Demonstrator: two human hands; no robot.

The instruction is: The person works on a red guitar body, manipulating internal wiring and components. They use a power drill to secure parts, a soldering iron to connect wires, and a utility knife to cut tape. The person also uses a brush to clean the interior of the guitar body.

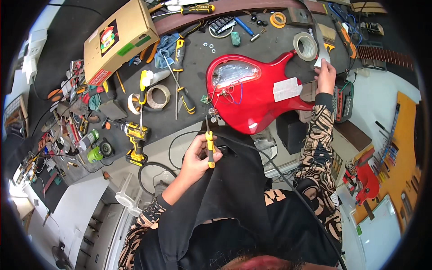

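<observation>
In my left hand (195,158), fingers closed, is a yellow-and-black-handled tool (210,146) with a slim dark tip, upright in front of my apron. Its tip is close to loose wires and small electronic parts (213,111) at the guitar's near left edge. The red guitar body (252,108) lies back up on the bench, its cavity (236,73) open and silvery inside. A pale patch (287,89) sticks near the neck end. My right hand (325,76) pinches a pale strip (322,56) at the far right, beside a tape roll (305,47).
Left of the guitar lie screwdrivers (186,101), more tape rolls (158,96) and a cordless drill (137,140). A cardboard box (119,42) stands behind them. A paintbrush (327,37) and a fretted neck (384,55) lie far right. A black cable (288,171) crosses my front.
</observation>
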